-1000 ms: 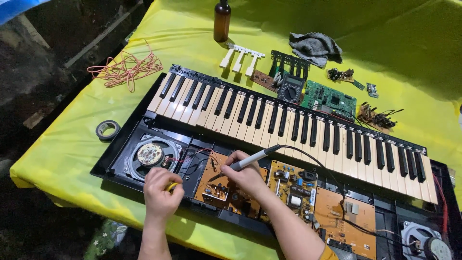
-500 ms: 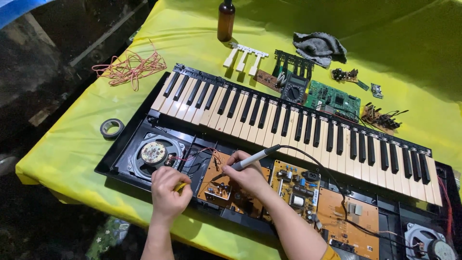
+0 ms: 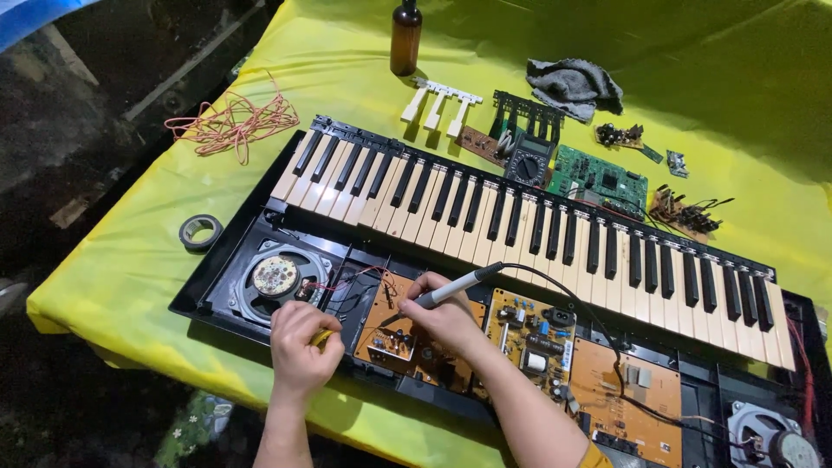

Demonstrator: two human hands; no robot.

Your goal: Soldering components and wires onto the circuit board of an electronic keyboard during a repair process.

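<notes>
An opened black electronic keyboard [image 3: 537, 217] lies across a yellow-covered table [image 3: 347, 78], its orange circuit boards [image 3: 624, 390] exposed. My right hand [image 3: 446, 316] grips a grey soldering iron [image 3: 455, 288] like a pen, tip down at the left orange board [image 3: 386, 334]. My left hand [image 3: 303, 351] is closed around a small yellow item beside the left speaker [image 3: 276, 277], near thin red wires [image 3: 347, 279].
Behind the keyboard stand a brown bottle [image 3: 405, 39], loose white keys [image 3: 438, 104], a multimeter [image 3: 527, 160], a green circuit board [image 3: 598, 180], a grey rag [image 3: 572, 85] and small parts [image 3: 689, 212]. A tangle of pink wire [image 3: 232, 123] and a tape roll [image 3: 200, 231] lie at left. A second speaker [image 3: 767, 438] sits at right.
Both hands stay at the left board with barely any shift. The view has drifted slightly, so the keyboard sits a bit further right and down in the frame.
</notes>
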